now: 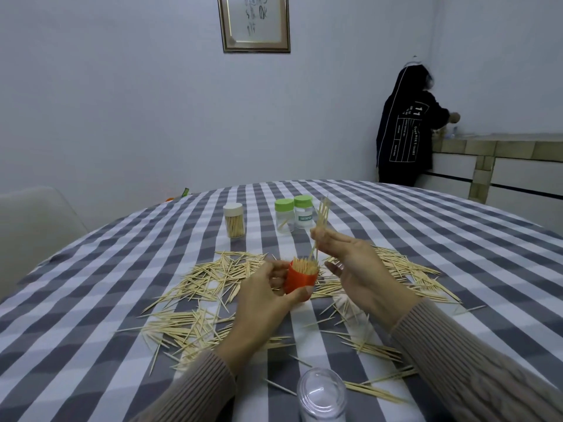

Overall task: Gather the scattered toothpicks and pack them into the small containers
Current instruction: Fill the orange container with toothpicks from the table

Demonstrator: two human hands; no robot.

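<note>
Head view: left hand (262,287) grips round orange plastic container (300,280); right hand (347,260) pinches thin wooden toothpick bundle (321,219). Green-lidded clear jar (303,212) on checked surface (426,239) has a label, seemingly "TOOTHPICK".

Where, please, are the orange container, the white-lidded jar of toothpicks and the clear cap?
orange container (300,280), head view, on its front wall.
white-lidded jar (234,222), head view, on its clear body.
clear cap (322,394), head view, on its top.
</note>
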